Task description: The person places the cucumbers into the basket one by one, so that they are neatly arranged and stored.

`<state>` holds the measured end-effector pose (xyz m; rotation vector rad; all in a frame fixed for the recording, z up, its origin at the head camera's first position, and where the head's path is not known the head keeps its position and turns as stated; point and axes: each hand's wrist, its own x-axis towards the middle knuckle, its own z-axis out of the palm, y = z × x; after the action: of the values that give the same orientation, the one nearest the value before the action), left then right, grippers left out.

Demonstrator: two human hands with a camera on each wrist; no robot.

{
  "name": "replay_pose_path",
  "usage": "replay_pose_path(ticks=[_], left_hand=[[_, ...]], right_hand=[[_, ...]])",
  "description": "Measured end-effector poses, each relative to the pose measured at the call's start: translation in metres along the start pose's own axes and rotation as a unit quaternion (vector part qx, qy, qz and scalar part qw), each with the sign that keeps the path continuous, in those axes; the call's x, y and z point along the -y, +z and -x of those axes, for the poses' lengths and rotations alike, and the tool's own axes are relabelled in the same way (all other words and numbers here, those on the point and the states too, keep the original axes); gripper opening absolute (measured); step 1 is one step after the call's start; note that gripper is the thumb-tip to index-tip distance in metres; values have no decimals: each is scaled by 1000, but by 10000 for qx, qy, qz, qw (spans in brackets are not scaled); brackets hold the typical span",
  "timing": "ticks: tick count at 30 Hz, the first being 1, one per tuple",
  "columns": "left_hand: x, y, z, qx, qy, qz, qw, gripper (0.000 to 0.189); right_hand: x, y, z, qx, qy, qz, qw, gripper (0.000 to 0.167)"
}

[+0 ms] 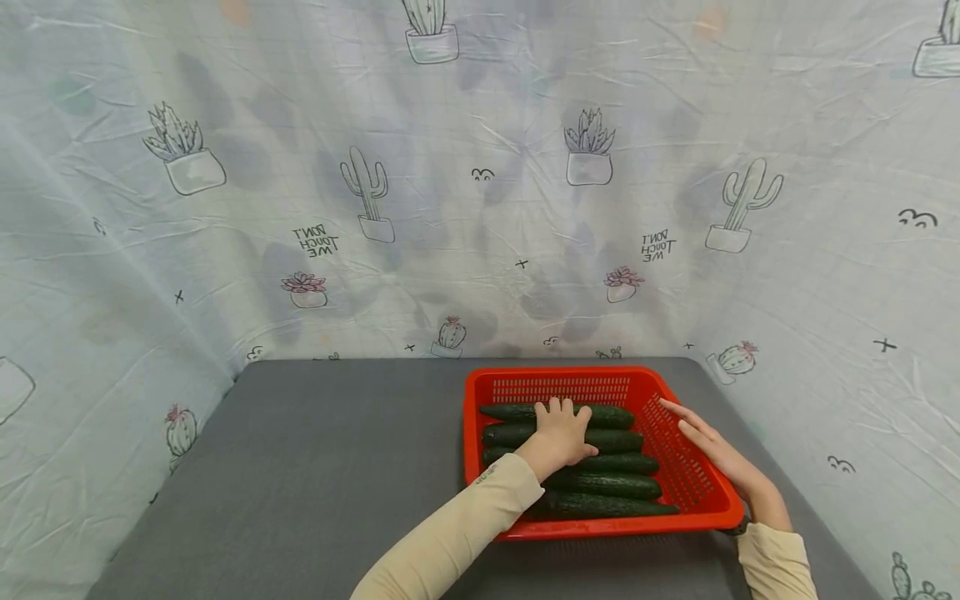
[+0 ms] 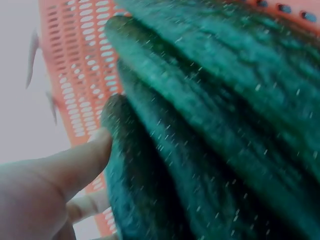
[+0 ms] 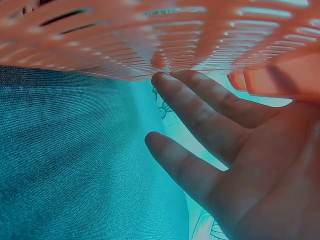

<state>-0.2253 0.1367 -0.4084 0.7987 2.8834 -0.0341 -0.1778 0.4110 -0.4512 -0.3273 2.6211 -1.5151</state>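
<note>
Several dark green cucumbers lie side by side in a red plastic basket. My left hand reaches into the basket, fingers spread across the two farthest cucumbers. Its fingertips are at the far edge of the farthest cucumber. From the left wrist, fingers touch that cucumber's side, and one partly disappears behind it. My right hand lies along the outside of the basket's right wall. The right wrist view shows its fingers extended and spread, fingertips right at the slotted wall.
The basket stands on the right half of a grey table. Pale cloth printed with cactus drawings hangs behind the table and along both sides. Close beyond my right hand runs the table's right edge.
</note>
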Motion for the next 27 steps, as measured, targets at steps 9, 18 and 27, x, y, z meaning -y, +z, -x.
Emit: replay_pose_path(ticks=[9, 18, 27], left_hand=[[11, -8, 1, 55, 163, 6, 9999, 54], [23, -13, 5, -99, 191, 157, 9996, 41], [46, -20, 6, -389, 114, 315, 9987, 44]], right_hand=[[-2, -5, -1, 144, -162, -604, 9979, 50], [-4, -6, 2, -618, -521, 237, 9964, 50], [5, -16, 5, -1011, -707, 1139, 9858, 51]])
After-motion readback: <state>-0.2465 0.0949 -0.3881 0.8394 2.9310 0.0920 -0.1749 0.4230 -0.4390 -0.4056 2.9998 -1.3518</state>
